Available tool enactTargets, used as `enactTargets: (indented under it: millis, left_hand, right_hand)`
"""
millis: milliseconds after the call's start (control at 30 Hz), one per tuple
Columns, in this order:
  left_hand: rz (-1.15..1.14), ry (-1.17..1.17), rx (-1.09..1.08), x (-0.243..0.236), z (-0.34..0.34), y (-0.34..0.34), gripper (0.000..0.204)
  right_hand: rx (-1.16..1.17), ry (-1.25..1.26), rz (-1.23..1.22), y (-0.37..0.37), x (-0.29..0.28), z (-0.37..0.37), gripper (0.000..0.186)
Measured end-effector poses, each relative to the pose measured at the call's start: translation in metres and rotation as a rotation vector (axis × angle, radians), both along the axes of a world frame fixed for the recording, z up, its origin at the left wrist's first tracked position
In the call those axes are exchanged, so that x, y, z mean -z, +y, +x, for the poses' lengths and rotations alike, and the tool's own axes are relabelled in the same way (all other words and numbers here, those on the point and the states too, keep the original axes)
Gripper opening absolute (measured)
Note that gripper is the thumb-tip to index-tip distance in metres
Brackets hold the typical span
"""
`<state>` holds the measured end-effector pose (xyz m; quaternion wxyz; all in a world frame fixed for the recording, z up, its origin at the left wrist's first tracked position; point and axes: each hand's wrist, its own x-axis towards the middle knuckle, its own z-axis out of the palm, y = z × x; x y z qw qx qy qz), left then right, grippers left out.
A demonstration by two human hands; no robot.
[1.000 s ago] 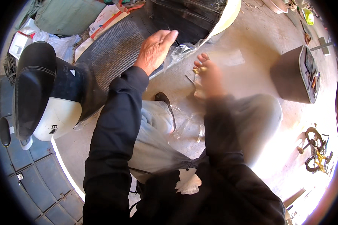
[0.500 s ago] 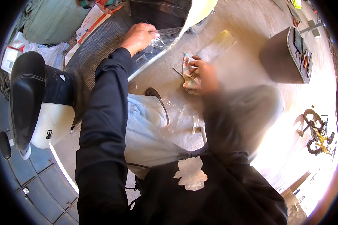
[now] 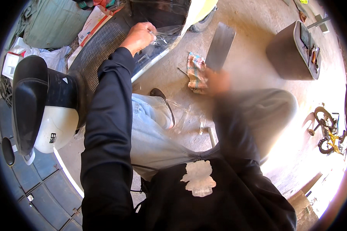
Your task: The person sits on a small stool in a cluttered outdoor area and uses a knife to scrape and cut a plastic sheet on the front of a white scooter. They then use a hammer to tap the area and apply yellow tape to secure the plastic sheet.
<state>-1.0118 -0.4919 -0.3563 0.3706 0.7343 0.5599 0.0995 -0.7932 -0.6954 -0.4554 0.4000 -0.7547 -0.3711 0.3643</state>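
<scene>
My left hand (image 3: 139,38) pinches clear plastic film (image 3: 160,38) along the lower edge of a scooter's dark front panel (image 3: 156,11), beside its ridged footboard (image 3: 90,57). My right hand (image 3: 218,81) is smeared by motion, at the lower end of a flat rectangular metal blade (image 3: 221,44); its fingers cannot be made out. A crumpled checked cloth (image 3: 196,67) lies just left of that hand, with a thin rod (image 3: 183,71) beside it.
The scooter's black seat (image 3: 29,100) is at left. A grey box (image 3: 281,54) with tools on top stands at upper right, above a small yellow bicycle (image 3: 329,134). Bags (image 3: 46,27) are piled at upper left. My bent knees flank loose plastic on the floor.
My left hand has shifted left and closed on the film. My right hand has come off much of the cloth onto the blade's end, and the blade now shows dark and more steeply angled.
</scene>
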Motion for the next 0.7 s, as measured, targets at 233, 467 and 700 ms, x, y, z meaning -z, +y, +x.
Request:
enactTargets:
  millis: [233,467,700]
  left_hand:
    - [0.004,0.104,0.182,-0.016,-0.008,-0.005,0.033]
    - [0.351,0.103,0.275,-0.022,0.009,-0.019,0.043]
    - [0.297,0.154,0.281,-0.030,0.034,-0.026,0.027]
  right_hand:
    - [0.075,0.341,-0.021,-0.017,-0.064,-0.038,0.018]
    - [-0.049,0.209,0.126,-0.016,-0.051,-0.041,0.021]
    - [-0.084,0.164,0.251,-0.008,-0.061,-0.036,0.016]
